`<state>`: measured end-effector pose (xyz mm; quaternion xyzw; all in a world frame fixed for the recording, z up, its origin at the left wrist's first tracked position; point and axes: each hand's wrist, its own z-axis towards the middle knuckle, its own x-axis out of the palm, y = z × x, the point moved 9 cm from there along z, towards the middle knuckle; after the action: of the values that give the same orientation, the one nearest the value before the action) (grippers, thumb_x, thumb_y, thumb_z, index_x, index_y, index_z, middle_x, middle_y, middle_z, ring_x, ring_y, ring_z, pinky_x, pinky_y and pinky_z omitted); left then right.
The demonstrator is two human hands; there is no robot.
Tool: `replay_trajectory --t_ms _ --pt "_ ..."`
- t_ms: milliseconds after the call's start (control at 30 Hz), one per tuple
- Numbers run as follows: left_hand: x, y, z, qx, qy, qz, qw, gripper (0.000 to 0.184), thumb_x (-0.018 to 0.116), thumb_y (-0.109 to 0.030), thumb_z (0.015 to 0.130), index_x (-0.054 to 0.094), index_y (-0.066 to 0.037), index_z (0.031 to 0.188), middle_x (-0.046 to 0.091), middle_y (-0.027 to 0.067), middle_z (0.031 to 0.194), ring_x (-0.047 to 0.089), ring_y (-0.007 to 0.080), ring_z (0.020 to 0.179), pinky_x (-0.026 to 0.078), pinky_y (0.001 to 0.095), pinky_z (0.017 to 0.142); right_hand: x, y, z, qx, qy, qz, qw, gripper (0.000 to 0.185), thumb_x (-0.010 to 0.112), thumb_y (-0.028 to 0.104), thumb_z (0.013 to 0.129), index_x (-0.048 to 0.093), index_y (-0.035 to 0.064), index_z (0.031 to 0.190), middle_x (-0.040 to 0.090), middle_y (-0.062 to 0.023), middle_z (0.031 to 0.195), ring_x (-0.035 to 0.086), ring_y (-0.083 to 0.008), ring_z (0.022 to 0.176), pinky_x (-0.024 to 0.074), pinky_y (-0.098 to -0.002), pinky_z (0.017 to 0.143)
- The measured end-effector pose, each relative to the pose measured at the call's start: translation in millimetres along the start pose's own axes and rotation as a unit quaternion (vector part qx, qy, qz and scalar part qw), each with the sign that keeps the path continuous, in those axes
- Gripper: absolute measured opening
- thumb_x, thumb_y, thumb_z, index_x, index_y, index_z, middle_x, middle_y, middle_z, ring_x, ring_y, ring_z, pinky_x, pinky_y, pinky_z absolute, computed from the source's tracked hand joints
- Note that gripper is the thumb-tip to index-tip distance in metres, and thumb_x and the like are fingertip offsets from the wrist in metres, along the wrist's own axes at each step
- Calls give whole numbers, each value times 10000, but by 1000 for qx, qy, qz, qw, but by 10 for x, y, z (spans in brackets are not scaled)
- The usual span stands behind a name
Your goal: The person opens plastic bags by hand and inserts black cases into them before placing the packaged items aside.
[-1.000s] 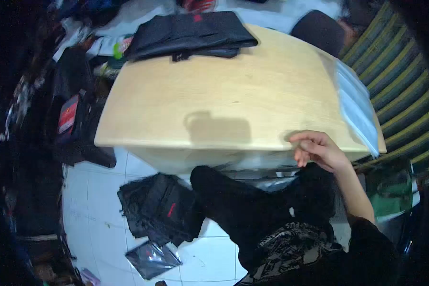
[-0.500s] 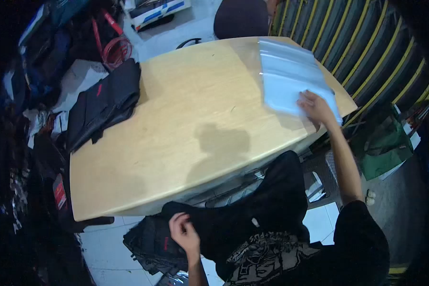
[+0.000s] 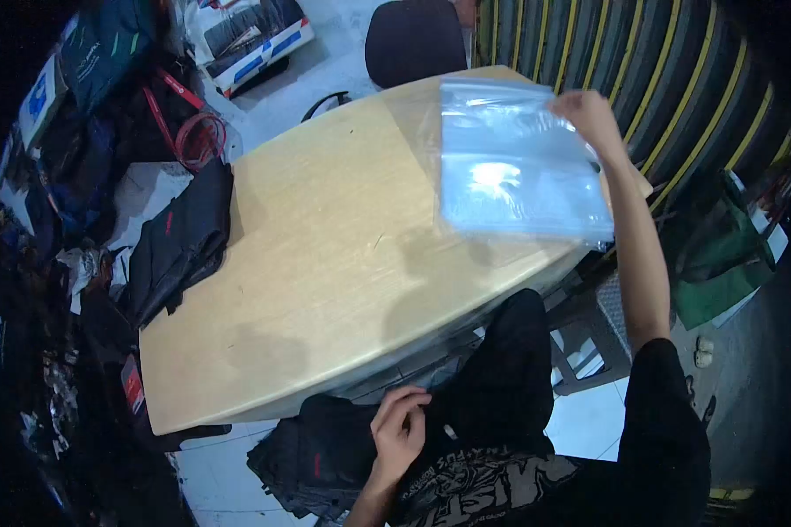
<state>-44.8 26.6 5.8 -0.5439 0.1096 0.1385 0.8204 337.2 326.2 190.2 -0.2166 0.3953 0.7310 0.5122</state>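
Clear plastic bags (image 3: 518, 189) lie in a stack at the right end of the light wooden table (image 3: 325, 255). At their upper right corner is my right hand (image 3: 584, 114), its fingers pinched on the plastic. My left hand (image 3: 402, 422) hovers over my lap, fingers curled, with nothing visible in it. A folded black bag (image 3: 183, 233) with a small red label rests on the table's left edge. Below the table, beside my leg, more black bags (image 3: 312, 457) are piled on the floor.
A dark chair (image 3: 415, 42) stands behind the table. Yellow-edged dark rolls or slats (image 3: 677, 97) line the right side, near a green bag (image 3: 725, 272). Coiled red cable (image 3: 200, 140) and clutter fill the left. A grey stool (image 3: 589, 338) stands under the table's right end.
The view has turned toward the right. My right hand has moved from the table's front edge to the plastic bags' upper corner and closed there. My left hand has come into view.
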Motion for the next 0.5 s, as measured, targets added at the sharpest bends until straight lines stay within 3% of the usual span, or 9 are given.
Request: replay_trajectory --t_ms 167,267,300,400,433,467,500 --pt "-27 -177 206 35 1 -30 999 199 539 134 803 655 15 913 649 129 974 668 219 803 537 301 694 -720 210 700 -104 -115 -19 988 474 524 462 950 699 22 926 662 -136 716 629 -249 641 477 -339 613" --pt "-12 -187 340 52 3 -47 998 219 530 146 790 654 15 914 652 132 976 667 219 800 538 300 687 -1163 456 863 -158 -163 6 974 487 479 473 971 689 34 964 660 -128 732 621 -231 644 474 -325 606" --pt "-12 -250 406 76 9 -43 996 230 524 152 778 652 20 916 652 137 969 668 220 802 539 300 685 -1289 578 887 -112 -94 -34 989 429 471 425 993 674 50 1047 692 -88 854 661 -181 818 501 -311 747" --pt "19 -442 589 78 24 -54 995 211 534 141 782 649 23 914 652 135 954 665 214 791 534 298 671 -1728 796 945 -183 -167 47 968 413 493 402 991 670 34 1049 686 -56 878 634 -130 843 488 -286 773" --pt "1 -560 676 113 15 -36 993 172 522 122 812 640 25 891 649 148 932 654 179 794 522 263 653 -1878 805 1089 -216 -178 31 960 416 512 403 984 665 26 1073 683 -36 914 611 -103 868 474 -260 783" --pt "-22 -594 799 136 7 -34 990 168 522 116 819 641 23 895 647 142 933 649 175 793 521 264 659 -2035 757 1150 -248 -187 102 945 443 517 429 976 661 29 1102 673 -30 907 607 -105 832 471 -245 753" --pt "-56 -588 936 156 0 -33 987 164 523 109 826 641 20 898 644 135 935 644 172 791 520 266 664 -2221 682 1235 -229 -165 109 953 464 521 441 971 657 24 1123 668 -29 904 604 -106 822 473 -247 745"
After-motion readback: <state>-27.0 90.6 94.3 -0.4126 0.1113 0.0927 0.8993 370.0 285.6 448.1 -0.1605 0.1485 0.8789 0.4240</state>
